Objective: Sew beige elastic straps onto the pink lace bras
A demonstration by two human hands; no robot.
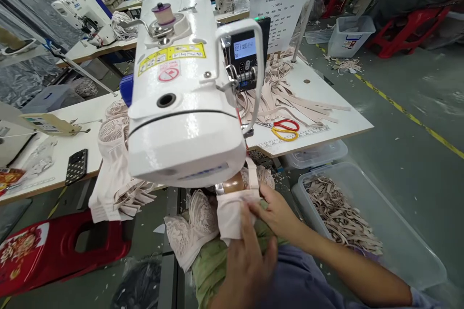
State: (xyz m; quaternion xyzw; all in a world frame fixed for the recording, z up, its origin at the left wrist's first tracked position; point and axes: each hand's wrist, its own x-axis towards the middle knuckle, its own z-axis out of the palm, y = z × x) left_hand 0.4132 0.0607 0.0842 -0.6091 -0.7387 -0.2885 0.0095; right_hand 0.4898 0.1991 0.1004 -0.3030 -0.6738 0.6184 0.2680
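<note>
A pale pink bra hangs below the head of a white sewing machine, its lace cup lying over green cloth on the lap. My left hand, blurred, has its fingertips on the bra's smooth band. At the right edge of that band, by the strap, my right hand pinches the fabric. The machine head hides the needle area.
Loose straps, scissors and a ruler lie on the right tabletop. Stacked bras and a phone are left. A plastic bin with strap pieces stands lower right, a red stool lower left.
</note>
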